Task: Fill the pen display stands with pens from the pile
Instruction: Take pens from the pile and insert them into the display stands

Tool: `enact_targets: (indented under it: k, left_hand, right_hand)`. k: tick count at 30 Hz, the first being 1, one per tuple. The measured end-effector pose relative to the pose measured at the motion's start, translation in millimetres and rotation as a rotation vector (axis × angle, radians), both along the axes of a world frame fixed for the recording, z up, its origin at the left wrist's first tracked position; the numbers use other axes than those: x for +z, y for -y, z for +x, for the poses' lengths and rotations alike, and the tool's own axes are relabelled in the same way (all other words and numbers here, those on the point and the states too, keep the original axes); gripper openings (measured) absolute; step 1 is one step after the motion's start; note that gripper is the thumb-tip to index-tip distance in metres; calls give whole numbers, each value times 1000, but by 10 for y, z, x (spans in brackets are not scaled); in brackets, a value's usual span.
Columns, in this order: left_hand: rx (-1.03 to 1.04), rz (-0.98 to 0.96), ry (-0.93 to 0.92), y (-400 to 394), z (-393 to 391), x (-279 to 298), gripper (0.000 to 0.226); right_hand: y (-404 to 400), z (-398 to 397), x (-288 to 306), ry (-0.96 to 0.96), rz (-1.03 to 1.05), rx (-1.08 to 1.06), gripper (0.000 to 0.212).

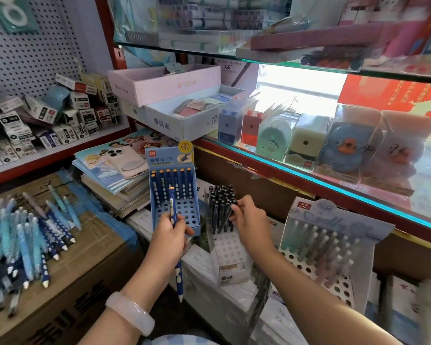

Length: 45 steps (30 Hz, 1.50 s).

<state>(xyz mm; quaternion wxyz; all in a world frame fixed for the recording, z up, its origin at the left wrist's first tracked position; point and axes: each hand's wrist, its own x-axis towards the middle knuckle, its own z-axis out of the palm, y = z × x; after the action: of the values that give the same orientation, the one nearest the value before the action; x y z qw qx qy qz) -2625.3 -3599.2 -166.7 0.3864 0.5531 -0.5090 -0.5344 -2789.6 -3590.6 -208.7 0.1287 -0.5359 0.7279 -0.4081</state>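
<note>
Your left hand grips a light, stiff navy dotted pen mid-barrel, good spot for slotting into the blue stand; right hand pinches black pens.

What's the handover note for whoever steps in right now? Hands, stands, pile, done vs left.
Left hand grips a dark blue pen, and another hangs below the fist.
Right hand pinches a black pen in the white stand.
Blue stand: back row filled, front holes open.
White stand: black pens cluster at the back, front holes empty.
Pastel stand: part filled, lower holes open.
Pile of blue pens lies on the cardboard box at left.
Left: fill the open holes in all three.
</note>
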Motion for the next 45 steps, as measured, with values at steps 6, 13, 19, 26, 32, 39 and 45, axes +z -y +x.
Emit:
enact_targets:
  k: [6, 13, 19, 26, 32, 39, 45]
  left_hand:
    - [-10, 14, 5, -19, -9, -27, 17]
    - [-121, 25, -137, -102, 82, 17, 20]
    - [-174, 53, -178, -86, 69, 41, 7]
    - [-228, 20, -126, -167, 79, 67, 16]
    - [-200, -17, -40, -150, 224, 26, 20]
    - [-110, -13, -56, -8, 454, -1, 19]
    - [21, -143, 43, 297, 856, 147, 14]
  right_hand:
    - [93, 55, -44, -47, 116, 58, 12]
    - [99, 87, -45, -9, 164, 72, 11]
    - [-103, 38, 195, 235, 42, 36, 5]
    - [-169, 394, 675, 542, 164, 333, 18]
    - [-153, 581, 600, 598, 228, 395, 12]
    - [-9, 718, 588, 504, 128, 384, 13]
    - [457, 676, 694, 416, -28, 273, 8]
